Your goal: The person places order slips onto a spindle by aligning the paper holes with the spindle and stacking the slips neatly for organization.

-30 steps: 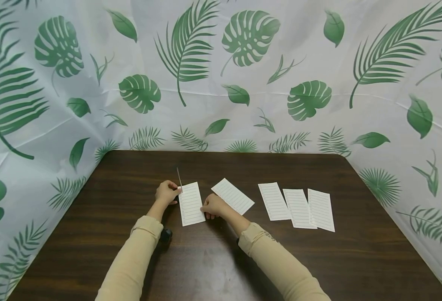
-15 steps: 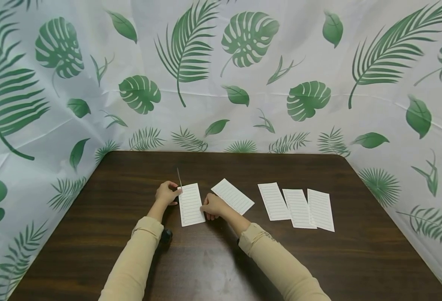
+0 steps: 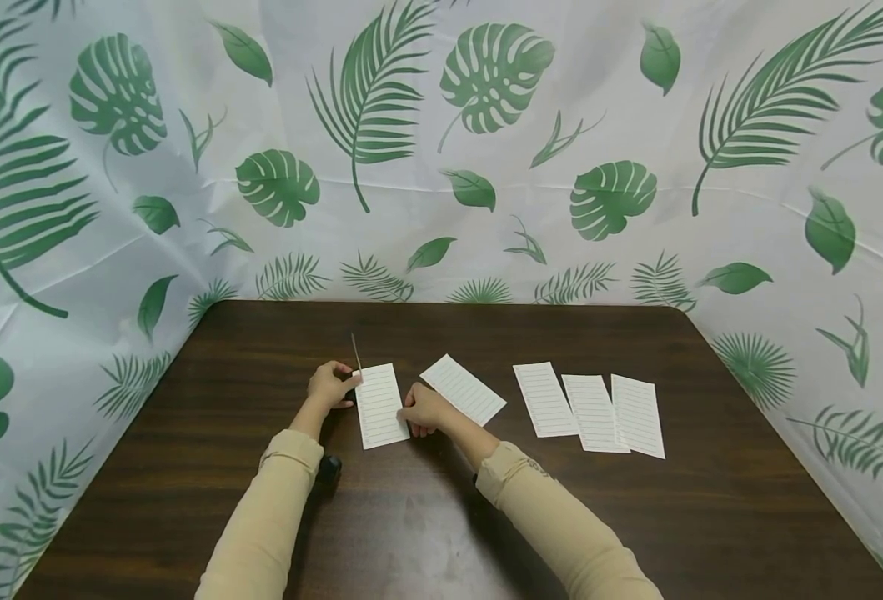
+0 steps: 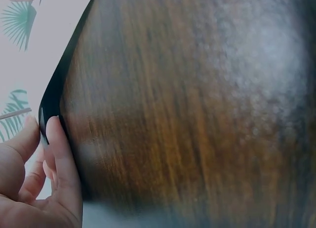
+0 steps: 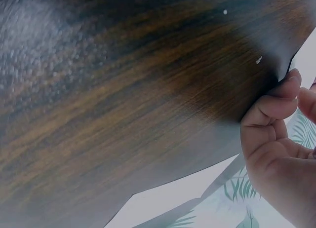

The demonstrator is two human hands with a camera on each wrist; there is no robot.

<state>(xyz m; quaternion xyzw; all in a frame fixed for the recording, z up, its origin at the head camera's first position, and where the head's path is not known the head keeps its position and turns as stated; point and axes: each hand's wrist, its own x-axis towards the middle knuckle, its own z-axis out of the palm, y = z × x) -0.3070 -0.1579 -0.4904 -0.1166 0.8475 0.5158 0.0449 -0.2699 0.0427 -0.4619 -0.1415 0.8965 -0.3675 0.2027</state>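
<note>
A white card with ruled lines is held slightly tilted between both hands, over the left-middle of the table. My left hand pinches its upper left edge, thumb on top; in the left wrist view, the left hand's fingers lie behind it. A thin, stick-like thing rises beside the left thumb at that corner; its kind is unclear. At the card's lower right edge, my right hand pinches it with fingers curled. The right wrist view shows the right hand's thumb and curled fingers at the card edge.
Just beyond the right hand lies another lined card, set at a slant. Three more lined cards lie side by side to the right, two overlapping. The dark wooden table meets a leaf-patterned curtain behind.
Both hands keep their hold on the card with hardly any motion. The whole scene shifts very slightly left as the head view turns.
</note>
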